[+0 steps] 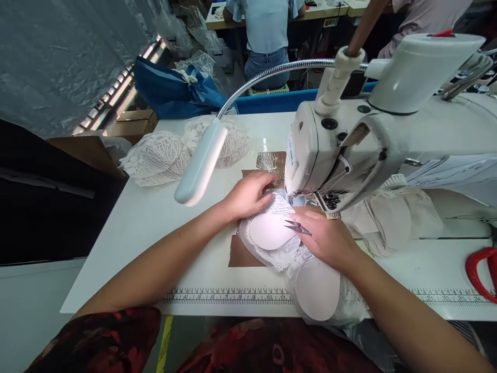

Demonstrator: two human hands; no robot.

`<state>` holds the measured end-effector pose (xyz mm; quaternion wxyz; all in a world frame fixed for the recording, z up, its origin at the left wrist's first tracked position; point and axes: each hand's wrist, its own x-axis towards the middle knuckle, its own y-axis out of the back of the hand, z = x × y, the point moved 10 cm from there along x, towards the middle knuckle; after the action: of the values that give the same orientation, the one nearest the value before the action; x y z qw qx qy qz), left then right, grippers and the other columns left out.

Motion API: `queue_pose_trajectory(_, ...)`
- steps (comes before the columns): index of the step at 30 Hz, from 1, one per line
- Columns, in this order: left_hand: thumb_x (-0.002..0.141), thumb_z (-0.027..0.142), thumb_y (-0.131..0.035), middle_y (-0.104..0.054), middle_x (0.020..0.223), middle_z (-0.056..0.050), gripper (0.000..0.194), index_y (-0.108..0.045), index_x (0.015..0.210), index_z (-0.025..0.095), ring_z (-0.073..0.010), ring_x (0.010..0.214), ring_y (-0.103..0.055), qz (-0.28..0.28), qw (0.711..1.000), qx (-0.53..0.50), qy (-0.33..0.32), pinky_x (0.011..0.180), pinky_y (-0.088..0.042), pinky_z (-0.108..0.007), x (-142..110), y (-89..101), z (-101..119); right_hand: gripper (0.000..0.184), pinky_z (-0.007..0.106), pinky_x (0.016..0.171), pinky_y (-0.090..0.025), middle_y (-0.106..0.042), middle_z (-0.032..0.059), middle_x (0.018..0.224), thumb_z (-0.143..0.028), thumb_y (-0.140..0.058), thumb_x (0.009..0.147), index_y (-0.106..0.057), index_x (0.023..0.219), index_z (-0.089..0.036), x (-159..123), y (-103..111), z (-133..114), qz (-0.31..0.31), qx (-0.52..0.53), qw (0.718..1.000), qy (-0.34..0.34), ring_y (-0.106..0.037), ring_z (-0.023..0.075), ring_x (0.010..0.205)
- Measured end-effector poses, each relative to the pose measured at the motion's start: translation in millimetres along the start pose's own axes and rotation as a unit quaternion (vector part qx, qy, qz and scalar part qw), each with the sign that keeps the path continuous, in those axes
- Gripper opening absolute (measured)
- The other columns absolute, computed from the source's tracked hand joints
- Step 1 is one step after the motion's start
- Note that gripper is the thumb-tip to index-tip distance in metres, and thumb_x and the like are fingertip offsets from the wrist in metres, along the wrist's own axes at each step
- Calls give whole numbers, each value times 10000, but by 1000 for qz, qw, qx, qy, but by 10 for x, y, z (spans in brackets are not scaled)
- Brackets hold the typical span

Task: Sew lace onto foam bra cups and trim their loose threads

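Note:
A white lace bra with padded cups lies under the sewing machine's needle area, one cup flat on the table and the other hanging toward the front edge. My left hand grips the lace at the upper left of the near cup, thumb and fingers curled by the presser foot. Small pointed thread snips stick out of my right hand, whose fingers are closed around them. The same hand's fingertips also touch the bra's lace, just right of the needle. Its palm side is hidden.
The white sewing machine takes up the right, with a lamp arching over the table. Lace piles lie back left; more pieces lie right. Red-handled scissors rest at the right edge. A person sits beyond.

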<state>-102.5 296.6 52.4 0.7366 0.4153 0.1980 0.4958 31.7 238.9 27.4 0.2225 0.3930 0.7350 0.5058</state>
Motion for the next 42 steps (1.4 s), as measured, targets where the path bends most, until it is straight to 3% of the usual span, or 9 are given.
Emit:
queue_pose_trajectory(3,867,191,-493,-643,1059,-103,236,-618,1062,143,-246,1001,-599,3,997,73,-22,867,-501,-366,-106,55,201,366,250,557,-400,-735,53,1009,-149,-559,826,-688,1164,-205,-24,6,1,18,-13,1000,5,-639,168,724)
queue_pose_trajectory(8,918,346,-519,-595,1236,-159,360,-584,1195,124,-288,1101,-579,-95,985,138,-37,911,-500,-419,-360,-312,427,326,268,564,-420,-745,61,1027,-225,-611,819,-701,1133,-211,-26,-29,53,4,-35,999,-21,-662,193,743)
queue_pose_trajectory(12,899,394,-550,-556,1321,-183,459,-559,1261,112,-339,1212,-514,-125,971,198,-49,999,-433,-483,-405,-462,408,315,272,573,-441,-734,64,1094,-264,-601,843,-694,1137,-204,-10,-34,38,-6,-38,999,-24,-675,199,775)
queue_pose_trajectory(24,861,368,-505,-647,1164,-157,390,-645,1137,131,-342,1181,-524,-183,952,216,-118,1004,-390,-461,-194,-467,307,420,267,620,-491,-697,52,1211,-210,-560,829,-616,1245,-203,13,-46,29,-9,-40,998,-38,-687,205,895)
queue_pose_trajectory(32,909,164,-466,-589,1328,-162,386,-575,1278,136,-322,1255,-508,-138,948,228,-174,1085,-292,-555,-357,-460,491,404,254,579,-472,-742,74,1043,-190,-551,826,-660,1214,-211,6,-73,-36,-7,-112,994,-14,-681,187,753)
queue_pose_trajectory(38,972,299,-429,-561,1363,-170,401,-557,1315,134,-322,1261,-509,-110,958,183,-190,1086,-325,-547,-409,-508,490,533,274,493,-445,-733,83,1101,-175,-547,797,-589,1325,-228,26,-108,-37,-26,-144,989,-31,-674,189,639)
queue_pose_trajectory(42,982,286,-417,-578,1339,-166,363,-596,1254,126,-302,1201,-546,-92,959,184,-193,1038,-388,-493,-371,-485,470,516,271,517,-450,-730,57,1129,-157,-519,808,-597,1308,-254,18,-88,-37,-11,-150,988,-28,-682,191,686)
